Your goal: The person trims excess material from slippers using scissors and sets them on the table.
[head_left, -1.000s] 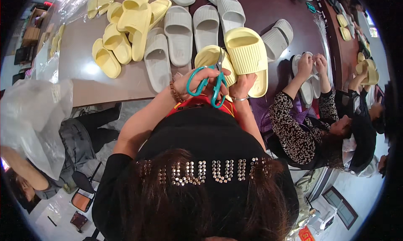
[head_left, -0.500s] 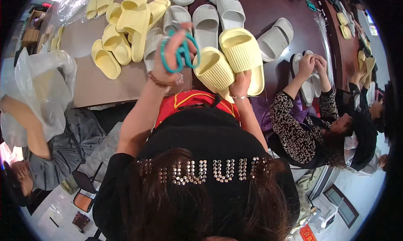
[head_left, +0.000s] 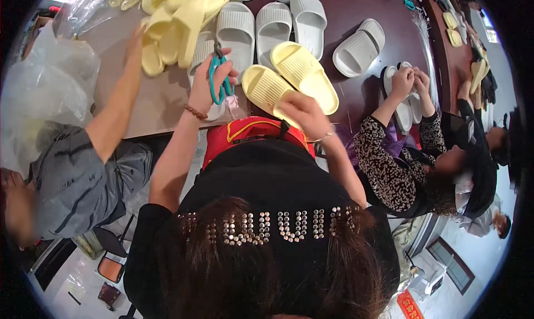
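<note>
My left hand is raised over the table's near edge, shut on teal-handled scissors that point away from me. It hovers above a white slipper. My right hand grips the near end of a pair of pale yellow slippers lying soles-up side by side on the dark table. A beaded bracelet is on my left wrist, and a thin bangle on my right.
A row of white slippers lies beyond my hands. A person on the left reaches a bare arm to a heap of yellow slippers. A person on the right, in patterned sleeves, handles a white slipper. A clear plastic bag sits far left.
My left hand carried the scissors left, off the yellow pair. My right hand shifted along that pair's near end. The person on the left stretched an arm to the yellow heap.
</note>
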